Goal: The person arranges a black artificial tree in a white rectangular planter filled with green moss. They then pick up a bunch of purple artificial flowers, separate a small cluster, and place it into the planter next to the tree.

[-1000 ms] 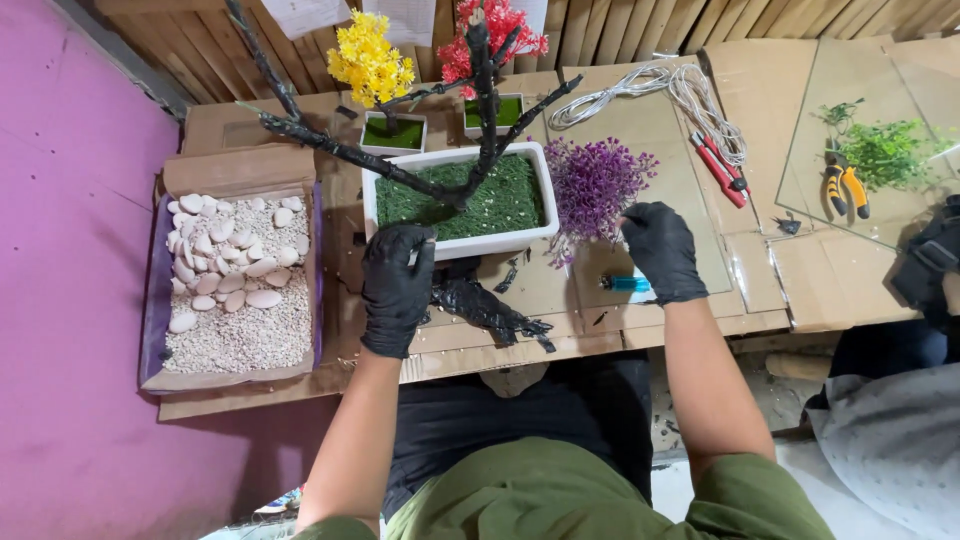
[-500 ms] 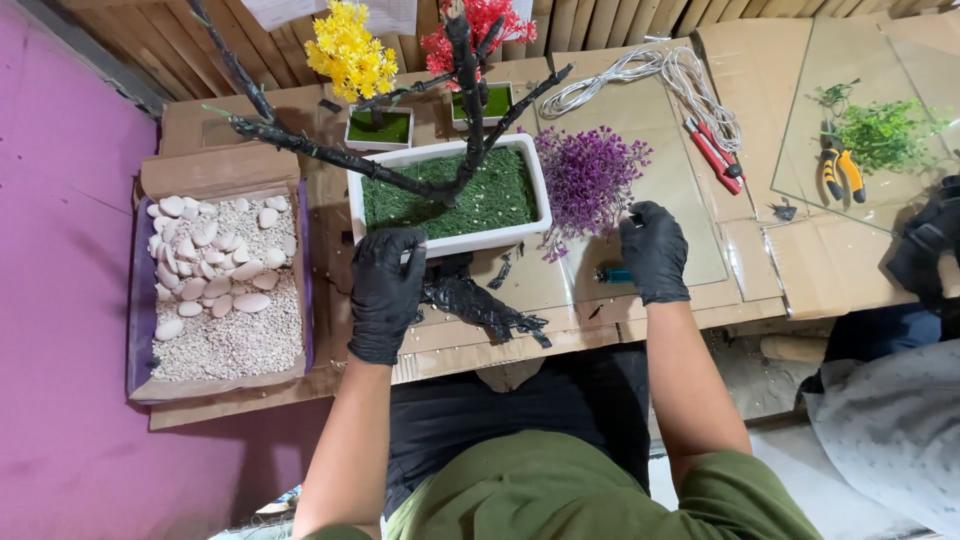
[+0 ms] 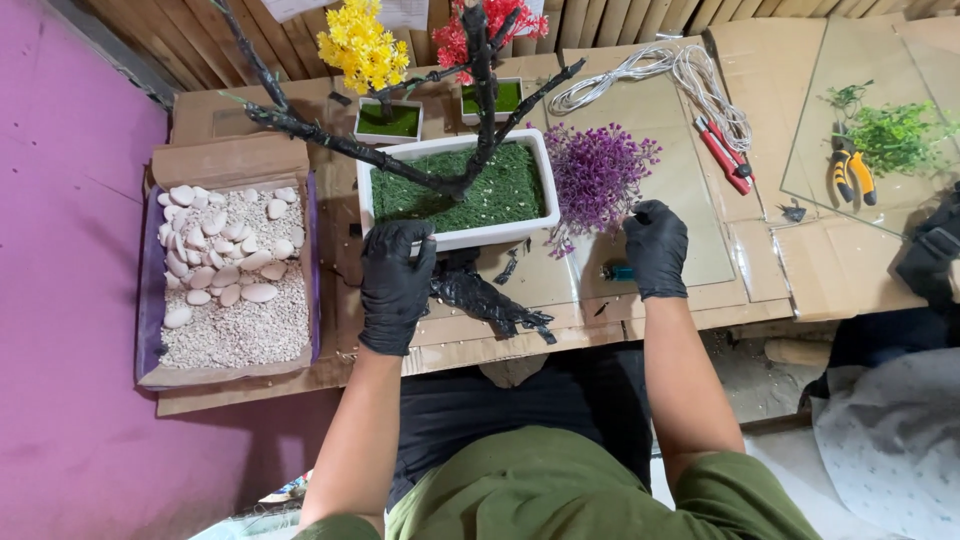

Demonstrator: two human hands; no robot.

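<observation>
Both my hands wear black gloves. My left hand (image 3: 395,285) rests on the near left rim of a white rectangular planter (image 3: 520,232) filled with green fake grass. A bare black branched tree trunk (image 3: 470,120) rises from the planter. My right hand (image 3: 655,248) reaches toward a bunch of purple artificial flowers (image 3: 598,172) lying right of the planter, fingers curled at its stems. A small teal object (image 3: 620,271) lies just under that hand. Black wrapped scraps (image 3: 490,298) lie between my hands.
A cardboard box (image 3: 230,160) of white pebbles and gravel stands at left. Behind are small pots with yellow flowers (image 3: 362,45) and red flowers (image 3: 500,20). To the right lie coiled white wire (image 3: 690,75), red pliers (image 3: 725,155), yellow pliers (image 3: 852,170) and green sprigs (image 3: 895,135) on glass.
My right hand has shifted up from the teal object toward the purple flowers' stems. My left hand stays on the planter rim. The view moved slightly.
</observation>
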